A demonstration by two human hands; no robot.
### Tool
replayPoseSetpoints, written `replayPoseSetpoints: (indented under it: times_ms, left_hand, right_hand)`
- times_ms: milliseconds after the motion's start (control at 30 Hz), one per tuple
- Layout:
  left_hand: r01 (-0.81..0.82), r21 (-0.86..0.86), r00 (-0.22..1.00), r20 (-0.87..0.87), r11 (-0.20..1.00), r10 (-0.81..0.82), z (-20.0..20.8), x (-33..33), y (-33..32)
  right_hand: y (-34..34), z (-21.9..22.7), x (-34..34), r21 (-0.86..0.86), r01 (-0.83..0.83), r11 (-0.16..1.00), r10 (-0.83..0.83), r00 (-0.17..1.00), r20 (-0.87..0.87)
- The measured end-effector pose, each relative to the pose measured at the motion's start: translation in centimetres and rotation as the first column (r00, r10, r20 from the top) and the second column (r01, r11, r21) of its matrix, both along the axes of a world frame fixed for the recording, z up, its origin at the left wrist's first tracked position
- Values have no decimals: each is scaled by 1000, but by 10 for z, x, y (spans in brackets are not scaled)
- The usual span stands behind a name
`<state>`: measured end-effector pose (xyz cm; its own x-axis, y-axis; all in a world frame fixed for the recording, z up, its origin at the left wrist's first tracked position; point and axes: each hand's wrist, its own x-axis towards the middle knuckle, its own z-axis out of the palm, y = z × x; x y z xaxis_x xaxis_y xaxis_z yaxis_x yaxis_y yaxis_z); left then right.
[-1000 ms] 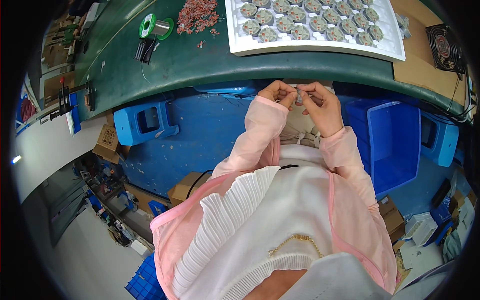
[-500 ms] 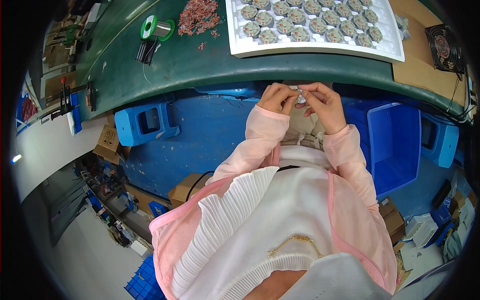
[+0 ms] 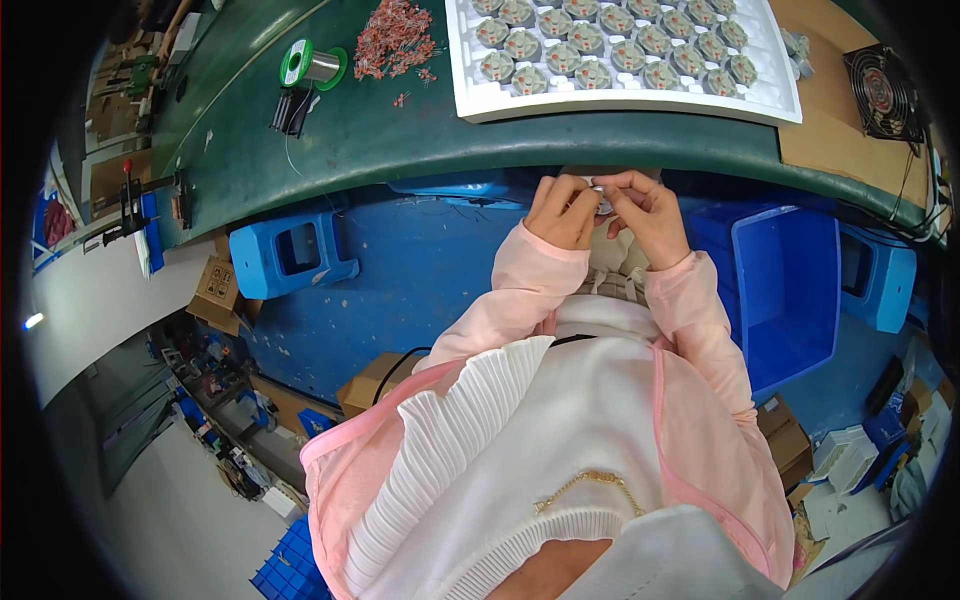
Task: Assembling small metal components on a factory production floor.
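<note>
Just off the near edge of the green bench, my left hand (image 3: 562, 210) and my right hand (image 3: 650, 220) meet fingertip to fingertip. Between them is a small, silvery-white piece (image 3: 604, 206), pinched from both sides; the fingers cover most of it, so its kind cannot be made out. Beyond the hands, a white foam tray (image 3: 620, 102) on the bench holds rows of round grey parts (image 3: 592, 75) with small orange-red bits on top. To its left lies a heap of small red components with thin wire leads (image 3: 394, 42).
A solder wire spool (image 3: 318, 66) with green flanges stands beside a black holder (image 3: 290, 110) at left. A black fan (image 3: 884, 92) sits on cardboard at right. Below the bench are a blue stool (image 3: 294, 252) at left and a blue bin (image 3: 786, 290) at right.
My left hand has turned slightly, its knuckles lifting and its fingers shifting on the small piece. The right fingers have shifted a little too. The bench appears marginally lower at right.
</note>
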<state>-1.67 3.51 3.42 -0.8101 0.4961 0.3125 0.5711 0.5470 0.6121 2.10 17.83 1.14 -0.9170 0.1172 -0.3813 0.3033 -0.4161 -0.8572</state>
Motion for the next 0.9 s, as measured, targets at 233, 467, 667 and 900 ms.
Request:
replayPoseSetpoints:
  times_ms: [233, 467, 667, 900]
  left_hand:
    - [-87, 169, 931, 364, 982, 20, 23, 2, 6]
    - [-35, 181, 920, 389, 983, -39, 19, -1, 1]
    - [-21, 113, 880, 473, 993, -35, 27, 0, 6]
    - [-30, 132, 883, 467, 991, -36, 17, 2, -1]
  right_hand:
    - [20, 4, 10, -152, 32, 988, -27, 999, 33]
    - [66, 62, 22, -19, -183, 983, 179, 977, -119]
    - [122, 108, 7, 222, 66, 973, -21, 980, -199]
    - [169, 107, -13, 727, 284, 625, -101, 953, -286]
